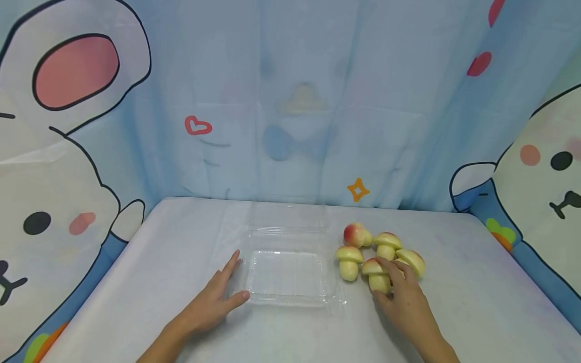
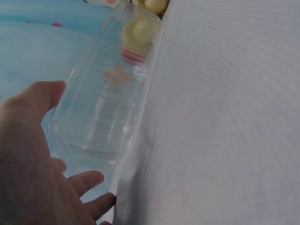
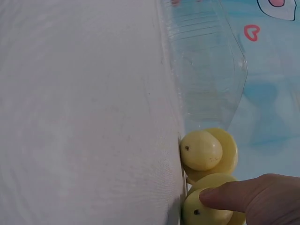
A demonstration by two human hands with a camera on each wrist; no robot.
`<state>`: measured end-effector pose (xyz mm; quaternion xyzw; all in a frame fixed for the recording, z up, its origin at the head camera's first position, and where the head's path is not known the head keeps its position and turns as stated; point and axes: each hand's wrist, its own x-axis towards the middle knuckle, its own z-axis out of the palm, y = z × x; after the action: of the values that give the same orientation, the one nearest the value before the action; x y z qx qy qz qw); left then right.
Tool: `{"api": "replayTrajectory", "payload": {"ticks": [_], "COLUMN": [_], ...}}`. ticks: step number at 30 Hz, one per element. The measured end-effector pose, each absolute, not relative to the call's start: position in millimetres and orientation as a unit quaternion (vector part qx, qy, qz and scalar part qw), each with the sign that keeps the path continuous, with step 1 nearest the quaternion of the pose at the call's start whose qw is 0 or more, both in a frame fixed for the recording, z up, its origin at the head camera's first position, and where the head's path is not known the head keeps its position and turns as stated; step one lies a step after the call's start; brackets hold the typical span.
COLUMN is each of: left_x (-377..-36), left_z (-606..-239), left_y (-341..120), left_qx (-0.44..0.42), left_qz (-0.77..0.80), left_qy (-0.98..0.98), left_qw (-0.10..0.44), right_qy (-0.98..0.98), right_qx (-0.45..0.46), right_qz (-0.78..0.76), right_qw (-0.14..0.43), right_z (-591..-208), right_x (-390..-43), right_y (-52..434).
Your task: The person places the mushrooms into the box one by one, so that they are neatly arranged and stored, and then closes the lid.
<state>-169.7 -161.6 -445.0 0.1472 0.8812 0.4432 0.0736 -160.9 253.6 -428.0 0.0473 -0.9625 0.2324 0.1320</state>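
Observation:
A clear plastic clamshell box lies with its lid folded back on the white-covered table. At the box's left side is my left hand, fingers spread and thumb by the near left corner. In the left wrist view the thumb tip meets the box wall. My right hand holds a yellow toy mushroom with a reddish cap, thumb on its stem and fingers over the cap. That mushroom still sits on the table in the right wrist view.
Several similar mushrooms cluster right of the box: one close beside it, a red-capped one lying on its side, one farther back and one at the right. A blue cartoon curtain hangs behind the table.

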Motion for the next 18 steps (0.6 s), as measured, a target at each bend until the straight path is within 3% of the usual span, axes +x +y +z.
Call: {"api": "replayTrajectory", "payload": {"ticks": [13,18], "left_x": [-170.8,-170.8], "left_z": [-446.8,-446.7], "left_y": [-163.2,-163.4], "left_qx": [0.146,0.144], "left_qz": [0.439,0.439], "left_qy": [0.883,0.884], "left_qw": [0.077,0.078], "right_qy": [-0.948,-0.931], "right_qx": [0.024,0.034], "right_qz": [0.270,0.282], "right_qw": [0.165,0.228], "right_z": [-423.6,-425.6], "right_x": [-158.8,-159.6], "right_y": [249.4,246.9]}}
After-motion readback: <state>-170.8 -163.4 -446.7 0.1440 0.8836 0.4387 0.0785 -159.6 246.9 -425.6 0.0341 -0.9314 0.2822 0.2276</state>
